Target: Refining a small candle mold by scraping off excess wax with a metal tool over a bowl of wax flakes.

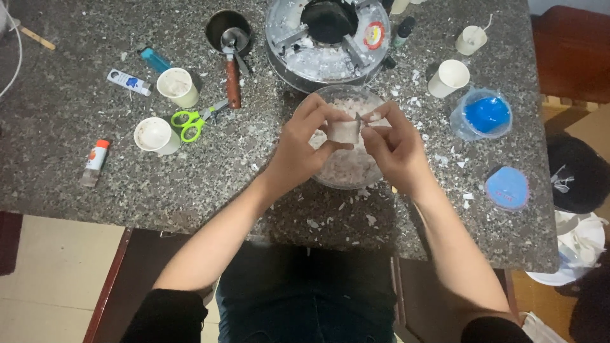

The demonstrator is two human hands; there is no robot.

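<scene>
Two hands: I see both over the bowl (346, 171), on the head view, the only one I have.
Left hand (304, 147): fingers pinched on the left side of a pale chunk (344, 131), thumb under, fingers on top.
Right hand (395, 147): closed on a thin metal blade (359, 121) that meets the chunk's right top edge; its other fingers touch the chunk too.
Chunk: held just above the bowl, between both hands, clear of the flakes inside.
Handling: I judge it light, stiff and brittle, waxy and maybe slippery; best held by its flat sides, away from the edge the blade works.
Bowl: clear, full of pale flakes, on the table (76, 165) near its front edge.
Behind the bowl: a round metal pot (327, 41) with white bits in it.
Left of the bowl: green scissors (194, 122), two cups, a ladle (232, 60).
Right of the bowl: a blue-filled tub (486, 114), its lid (507, 187) nearer me, white flakes strewn around.
</scene>
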